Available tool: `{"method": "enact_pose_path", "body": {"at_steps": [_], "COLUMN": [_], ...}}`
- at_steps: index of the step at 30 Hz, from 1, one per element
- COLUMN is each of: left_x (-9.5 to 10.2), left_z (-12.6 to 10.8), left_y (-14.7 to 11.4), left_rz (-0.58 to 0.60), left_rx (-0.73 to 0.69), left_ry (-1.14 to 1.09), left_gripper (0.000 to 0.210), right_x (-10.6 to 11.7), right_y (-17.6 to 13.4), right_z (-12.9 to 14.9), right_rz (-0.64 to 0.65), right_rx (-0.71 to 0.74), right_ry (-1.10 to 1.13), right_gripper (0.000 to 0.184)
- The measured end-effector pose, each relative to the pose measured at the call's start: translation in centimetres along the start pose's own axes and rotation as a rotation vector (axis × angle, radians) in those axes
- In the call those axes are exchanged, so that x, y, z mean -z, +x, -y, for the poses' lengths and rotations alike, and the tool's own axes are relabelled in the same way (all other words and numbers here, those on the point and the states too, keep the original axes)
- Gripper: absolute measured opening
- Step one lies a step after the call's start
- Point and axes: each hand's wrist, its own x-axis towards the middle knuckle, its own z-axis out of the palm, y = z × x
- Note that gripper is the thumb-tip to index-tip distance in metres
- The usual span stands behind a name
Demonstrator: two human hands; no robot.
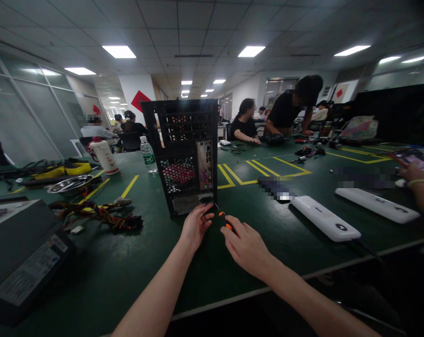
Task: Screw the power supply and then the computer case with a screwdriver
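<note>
A black computer tower case (181,154) stands upright on the green table with its back panel facing me. My left hand (194,228) is at the lower right of that panel, its fingers loosely bent and apart. Its fingertips touch or nearly touch the panel beside the black power socket (206,200). In my right hand (249,245) is a screwdriver (227,222) with an orange and black handle, gripped by the fingers. Its thin shaft points up and left toward the case's lower right edge. Whether the tip meets a screw is too small to tell.
Left of the case lie a power supply unit (29,252), bundled cables (110,216), a metal bowl (69,184), a water bottle (148,157) and a white flask (106,157). White power banks (324,217) lie at right. Another person's hand (420,187) holds a phone; people work behind.
</note>
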Motion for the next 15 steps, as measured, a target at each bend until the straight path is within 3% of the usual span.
{"method": "enact_pose_path", "body": {"at_steps": [7,15], "left_x": [0.11,0.04], "left_z": [-0.06,0.07], "left_y": [0.07,-0.06], "left_rz": [0.024,0.043], "left_rx": [0.008,-0.002], "left_ry": [0.008,0.038], "left_gripper": [0.021,0.021], "right_x": [0.14,-0.65], "right_y": [-0.05,-0.15], "right_z": [0.05,-0.27], "right_rz": [0.061,-0.059], "right_rx": [0.044,-0.059], "right_ry": [-0.034,-0.030], "right_gripper": [0.021,0.021]}}
